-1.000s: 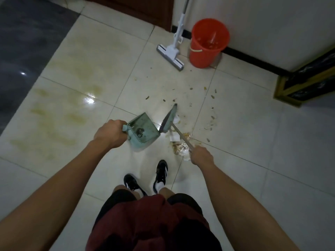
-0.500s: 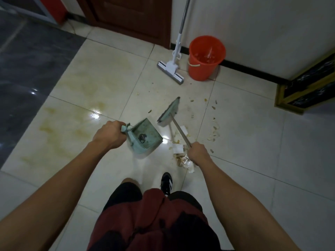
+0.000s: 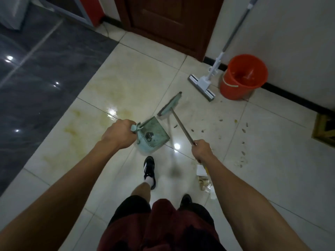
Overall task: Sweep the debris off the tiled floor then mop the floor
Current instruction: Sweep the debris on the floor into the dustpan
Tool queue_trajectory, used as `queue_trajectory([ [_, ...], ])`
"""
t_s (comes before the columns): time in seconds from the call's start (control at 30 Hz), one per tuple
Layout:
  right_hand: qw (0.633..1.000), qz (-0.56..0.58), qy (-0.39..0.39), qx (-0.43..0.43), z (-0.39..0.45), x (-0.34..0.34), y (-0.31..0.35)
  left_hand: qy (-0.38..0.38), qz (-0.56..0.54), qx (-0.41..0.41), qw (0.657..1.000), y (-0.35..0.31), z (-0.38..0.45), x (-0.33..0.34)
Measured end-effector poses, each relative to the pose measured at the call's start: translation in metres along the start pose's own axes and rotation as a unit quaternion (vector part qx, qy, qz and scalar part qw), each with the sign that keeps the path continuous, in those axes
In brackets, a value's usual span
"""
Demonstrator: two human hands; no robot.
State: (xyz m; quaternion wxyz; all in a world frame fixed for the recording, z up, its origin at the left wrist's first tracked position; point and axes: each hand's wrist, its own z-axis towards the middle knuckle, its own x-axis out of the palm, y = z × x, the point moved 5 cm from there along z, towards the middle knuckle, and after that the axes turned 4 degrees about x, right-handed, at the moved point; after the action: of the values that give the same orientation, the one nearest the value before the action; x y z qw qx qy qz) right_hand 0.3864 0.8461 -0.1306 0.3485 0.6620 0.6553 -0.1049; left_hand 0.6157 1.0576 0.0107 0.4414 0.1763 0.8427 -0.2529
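My left hand [image 3: 118, 134] grips the handle of a pale green dustpan [image 3: 153, 134], held above the tiled floor [image 3: 130, 82] with a dark clump in it. My right hand [image 3: 202, 148] grips the thin shaft of a green broom [image 3: 170, 105], whose head points away from me just beyond the dustpan. Small bits of debris [image 3: 243, 131] lie scattered on the tiles to the right. Paper scraps and crumbs [image 3: 203, 176] sit by my right forearm. A white mop [image 3: 203, 84] leans on the wall beside an orange bucket [image 3: 243, 77].
A brown door [image 3: 168, 20] stands ahead. Dark grey flooring [image 3: 36, 78] lies to the left. A yellow-framed piece of furniture [image 3: 324, 131] juts in at the right edge. My feet in black shoes [image 3: 149, 169] are below the dustpan. Yellowish stains [image 3: 112, 84] mark the tiles.
I have stepped forward toward the mop and bucket. The broom head has swung away from the dustpan and farther out. The paper scraps now lie behind my right hand.
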Motion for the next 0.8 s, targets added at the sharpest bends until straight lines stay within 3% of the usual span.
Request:
queue_trajectory([
  [0.23, 0.999, 0.039, 0.001, 0.025, 0.062, 0.034, 0.121, 0.018, -0.003, 0.012, 1.000, 0.065, 0.076, -0.040],
  [0.4, 0.995, 0.070, 0.000, 0.066, 0.095, 0.043, 0.160, 0.040, -0.007, 0.026, 0.999, 0.083, 0.112, -0.046],
  [0.6, 0.994, 0.056, -0.008, 0.095, 0.113, 0.042, 0.165, 0.059, 0.021, 0.051, 0.997, 0.080, 0.138, -0.055],
  [0.8, 0.995, 0.004, -0.005, 0.097, 0.091, 0.035, 0.115, 0.063, 0.042, 0.064, 0.995, 0.056, 0.138, -0.047],
])
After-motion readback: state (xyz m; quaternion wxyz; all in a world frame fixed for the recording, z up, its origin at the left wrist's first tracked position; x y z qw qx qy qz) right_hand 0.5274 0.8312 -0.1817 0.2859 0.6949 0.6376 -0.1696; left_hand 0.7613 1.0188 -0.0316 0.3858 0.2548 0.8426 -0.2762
